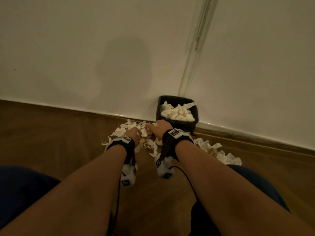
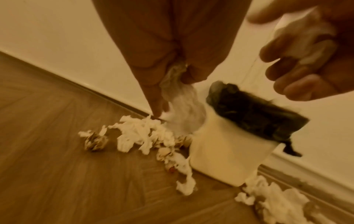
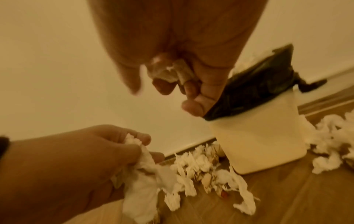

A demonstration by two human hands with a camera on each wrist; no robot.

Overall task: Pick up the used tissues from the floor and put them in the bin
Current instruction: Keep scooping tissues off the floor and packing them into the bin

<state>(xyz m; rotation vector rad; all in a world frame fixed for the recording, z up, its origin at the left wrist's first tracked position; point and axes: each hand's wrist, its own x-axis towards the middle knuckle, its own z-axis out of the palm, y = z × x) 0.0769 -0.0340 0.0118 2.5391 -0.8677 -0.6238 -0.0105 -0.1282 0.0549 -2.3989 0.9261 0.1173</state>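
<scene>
A white bin (image 1: pixel 178 124) lined with a black bag (image 2: pixel 254 115) stands against the wall, with crumpled tissues (image 1: pixel 177 111) inside. More white tissues (image 1: pixel 133 128) lie scattered on the wooden floor in front of it. My left hand (image 1: pixel 134 132) grips a long tissue (image 2: pixel 182 104) that hangs down from its fingers. My right hand (image 1: pixel 159 127) holds a crumpled tissue (image 3: pixel 168 72) in its curled fingers, just left of the bin's rim. Both hands hover low over the pile.
A second heap of tissues (image 1: pixel 219 153) lies on the floor to the right of the bin. The white wall (image 1: pixel 85 57) and its skirting run behind everything. A pipe (image 1: pixel 196 48) runs up the wall above the bin. My knees (image 1: pixel 22 189) flank the arms.
</scene>
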